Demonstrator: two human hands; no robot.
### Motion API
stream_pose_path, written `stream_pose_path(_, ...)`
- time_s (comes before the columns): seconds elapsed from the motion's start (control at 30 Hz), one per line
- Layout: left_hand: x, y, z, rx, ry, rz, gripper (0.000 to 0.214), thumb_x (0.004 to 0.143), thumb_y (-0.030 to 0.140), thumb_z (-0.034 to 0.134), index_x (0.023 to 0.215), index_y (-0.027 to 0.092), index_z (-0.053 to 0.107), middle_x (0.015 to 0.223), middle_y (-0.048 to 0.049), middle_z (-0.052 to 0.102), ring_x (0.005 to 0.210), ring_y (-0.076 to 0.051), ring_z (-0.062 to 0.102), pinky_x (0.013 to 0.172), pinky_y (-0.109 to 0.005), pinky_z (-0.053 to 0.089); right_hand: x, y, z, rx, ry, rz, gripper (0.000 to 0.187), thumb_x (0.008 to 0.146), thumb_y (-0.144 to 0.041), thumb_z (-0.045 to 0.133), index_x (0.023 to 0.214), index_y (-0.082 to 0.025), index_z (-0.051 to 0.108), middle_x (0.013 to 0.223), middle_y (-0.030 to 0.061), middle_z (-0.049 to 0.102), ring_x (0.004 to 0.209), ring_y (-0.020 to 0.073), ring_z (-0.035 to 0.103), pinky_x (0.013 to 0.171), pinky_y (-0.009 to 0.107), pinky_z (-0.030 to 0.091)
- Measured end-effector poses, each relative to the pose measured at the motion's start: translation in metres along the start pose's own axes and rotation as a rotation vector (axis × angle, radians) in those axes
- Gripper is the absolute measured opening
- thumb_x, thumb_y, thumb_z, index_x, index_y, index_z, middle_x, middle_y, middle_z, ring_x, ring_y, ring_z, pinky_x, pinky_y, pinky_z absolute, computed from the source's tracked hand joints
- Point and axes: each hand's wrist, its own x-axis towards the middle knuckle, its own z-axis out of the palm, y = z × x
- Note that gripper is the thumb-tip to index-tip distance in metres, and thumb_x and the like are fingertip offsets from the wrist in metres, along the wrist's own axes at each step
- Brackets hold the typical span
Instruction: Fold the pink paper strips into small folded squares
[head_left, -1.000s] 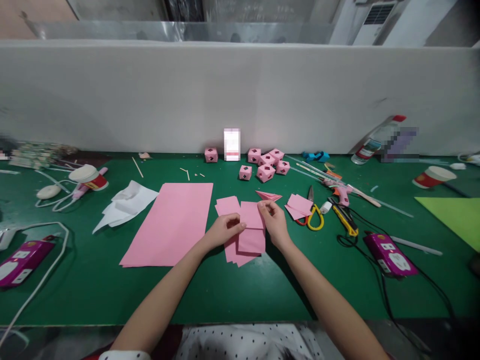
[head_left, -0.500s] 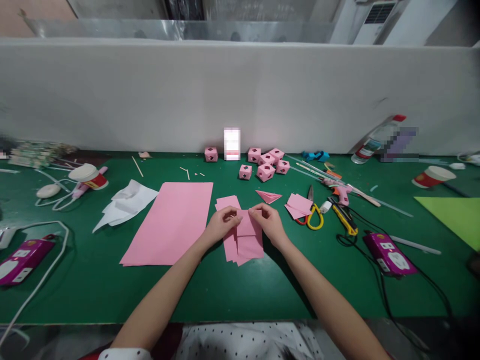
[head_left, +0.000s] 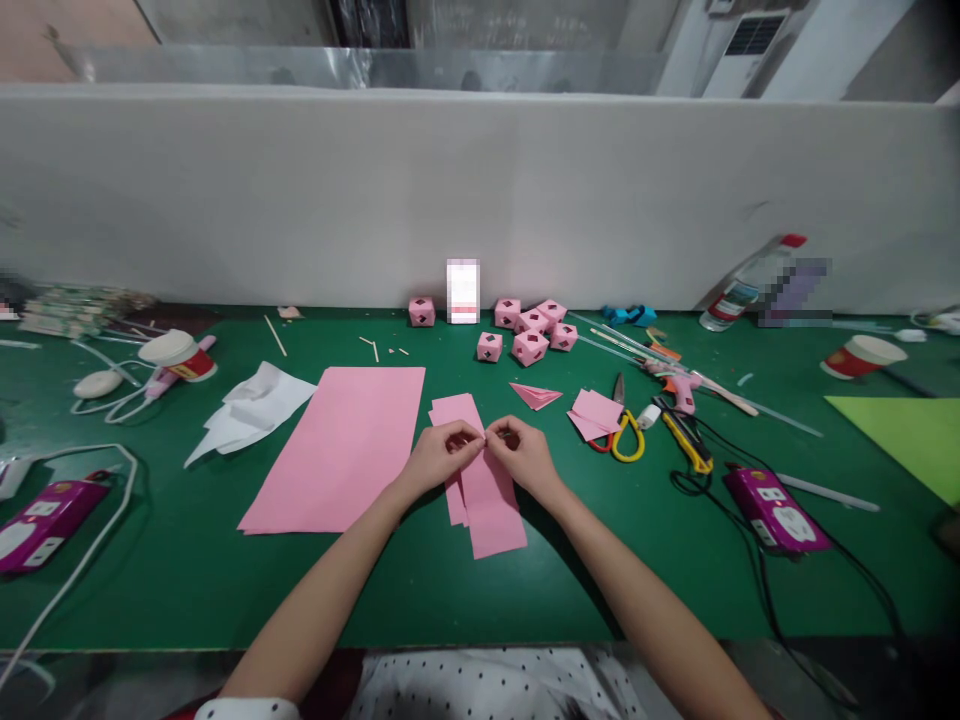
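Observation:
My left hand [head_left: 439, 455] and my right hand [head_left: 522, 456] meet over the green table [head_left: 420, 590]. Both pinch the top edge of a small pink paper sheet [head_left: 491, 505], fingertips almost touching. The sheet hangs toward me over a small stack of pink squares [head_left: 453, 409]. A large pink sheet [head_left: 337, 445] lies flat just left of my left hand. A folded pink triangle [head_left: 536, 395] lies beyond my right hand.
Several pink paper cubes [head_left: 525, 335] sit by the back wall. More pink squares [head_left: 596, 412], scissors [head_left: 624, 430], a utility knife [head_left: 686, 435] and a glue gun [head_left: 675, 385] lie to the right. Purple power strips [head_left: 776, 508] [head_left: 41, 520] flank me. White paper [head_left: 251, 405] lies left.
My hands have come together at the sheet's top edge; the right hand moved left. The pink sheet now reaches closer to me.

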Motion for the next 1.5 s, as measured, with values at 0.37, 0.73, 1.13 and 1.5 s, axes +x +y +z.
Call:
stream_pose_path(0.37,0.001,-0.003,-0.001,-0.013,-0.075,-0.02,0.02,0.082,0.032,0.057,0.082,0.015,0.067,0.077,-0.0031,0.069,0.068,-0.014,0.06,0.064,-0.024,0.045,-0.001,0.003,-0.004,-0.046,-0.12,0.003,0.011,0.077,-0.026,0.057,0.076,-0.017,0.063,0.075,0.0019,0.068,0.068,0.015,0.062,0.064,0.025,0.047)
stream_pose_path(0.73,-0.001,0.0,0.004,0.074,-0.02,0.034,0.012,0.079,0.024,0.057,0.078,0.016,0.066,0.077,-0.0016,0.069,0.07,-0.014,0.061,0.065,-0.023,0.043,-0.004,0.0,-0.004,-0.165,-0.137,-0.09,0.006,0.074,-0.023,0.057,0.073,-0.019,0.062,0.069,-0.0011,0.066,0.055,0.0122,0.055,0.054,0.023,0.04)
stream_pose_path(1.13,0.004,-0.001,-0.014,-0.014,0.138,0.019,0.01,0.079,0.025,0.056,0.076,0.016,0.061,0.077,-0.0021,0.065,0.075,-0.015,0.059,0.071,-0.025,0.045,0.009,0.012,-0.018,0.034,-0.045,0.095,0.017,0.08,-0.036,0.056,0.085,-0.019,0.06,0.073,0.002,0.066,0.059,0.0158,0.063,0.048,0.024,0.045)
stream_pose_path(1.5,0.028,-0.002,-0.01,-0.091,0.062,-0.033,0.009,0.074,0.023,0.057,0.073,0.016,0.062,0.074,-0.002,0.064,0.072,-0.015,0.059,0.07,-0.025,0.045,0.018,-0.001,0.007,0.012,-0.01,-0.044,0.019,0.083,-0.033,0.054,0.077,-0.018,0.064,0.072,0.0017,0.065,0.062,0.015,0.057,0.061,0.025,0.044)
